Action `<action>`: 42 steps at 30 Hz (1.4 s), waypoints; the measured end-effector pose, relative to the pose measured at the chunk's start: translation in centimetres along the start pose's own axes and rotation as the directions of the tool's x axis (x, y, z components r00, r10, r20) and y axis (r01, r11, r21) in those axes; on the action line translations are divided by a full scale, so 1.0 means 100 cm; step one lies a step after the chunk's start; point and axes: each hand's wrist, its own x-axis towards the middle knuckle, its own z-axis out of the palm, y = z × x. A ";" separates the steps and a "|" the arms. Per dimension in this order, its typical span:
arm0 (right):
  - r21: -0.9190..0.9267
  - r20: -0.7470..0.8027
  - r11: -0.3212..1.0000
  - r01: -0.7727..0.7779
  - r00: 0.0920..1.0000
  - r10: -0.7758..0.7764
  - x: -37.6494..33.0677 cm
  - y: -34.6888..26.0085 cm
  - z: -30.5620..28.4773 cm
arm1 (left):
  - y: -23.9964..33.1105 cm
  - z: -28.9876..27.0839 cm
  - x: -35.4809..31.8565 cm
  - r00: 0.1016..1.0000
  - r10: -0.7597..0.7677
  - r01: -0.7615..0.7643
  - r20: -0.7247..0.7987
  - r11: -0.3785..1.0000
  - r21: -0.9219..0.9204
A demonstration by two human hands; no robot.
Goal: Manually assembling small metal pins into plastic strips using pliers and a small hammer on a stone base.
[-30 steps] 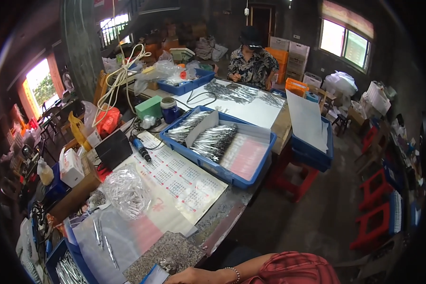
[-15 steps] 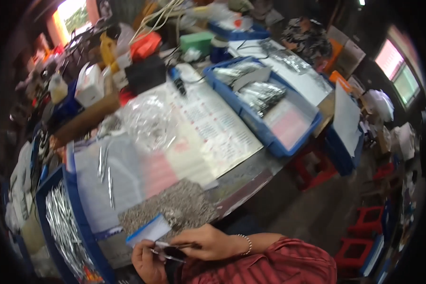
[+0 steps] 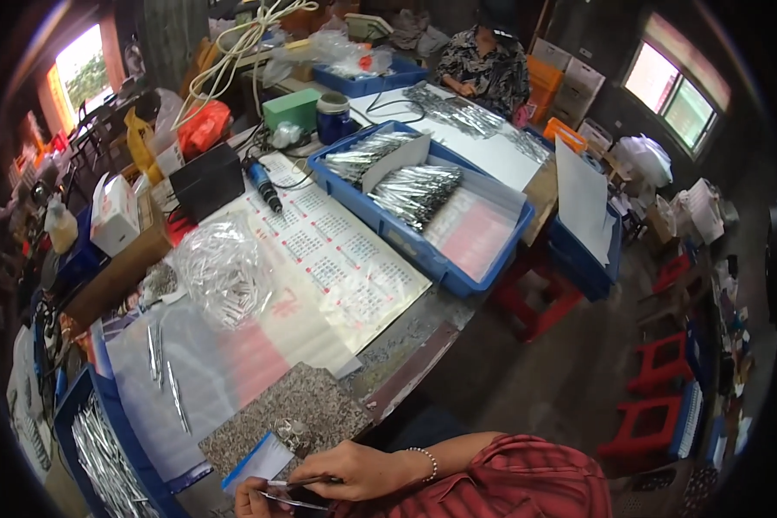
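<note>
At the lower edge, near the bench's front, my left hand (image 3: 252, 499) is closed, pinching a slender silver metal piece (image 3: 292, 500), partly cut off by the frame. Beside it my right hand (image 3: 358, 470), with a beaded bracelet on the wrist, grips a dark, thin tool (image 3: 318, 480) whose kind I cannot make out. The tool's tip is close to the left fingers. Just beyond them a white, blue-edged piece (image 3: 266, 460) leans on a speckled stone slab (image 3: 319, 393). Small metal bits (image 3: 293, 433) are heaped there.
A blue tray (image 3: 112, 380) of silver rods stands left. Several rods (image 3: 177, 397) lie on the plastic sheet, below a clear bag (image 3: 224, 272). Beyond are a blue-black pen-shaped power tool (image 3: 263, 186) and a blue bin (image 3: 457, 274). Across the table sits another person (image 3: 485, 65).
The view has turned and become sharper, with the bench shifted left in it. Both hands sit slightly lower and further left in the picture, still holding the same pieces.
</note>
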 end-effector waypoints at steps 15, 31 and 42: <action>0.036 -0.013 0.999 -0.014 1.000 0.014 -0.005 -0.010 0.000 | -0.001 0.002 -0.004 0.998 -0.030 0.034 0.056 0.997 -0.065; -0.191 -0.066 0.977 -0.090 0.995 0.078 0.004 -0.018 -0.003 | -0.003 0.002 0.009 0.983 0.029 -0.005 0.184 0.991 -0.132; -0.310 0.013 0.950 0.024 1.000 -0.021 0.011 -0.011 0.015 | -0.006 -0.008 0.010 0.982 -0.012 0.040 0.190 0.988 -0.146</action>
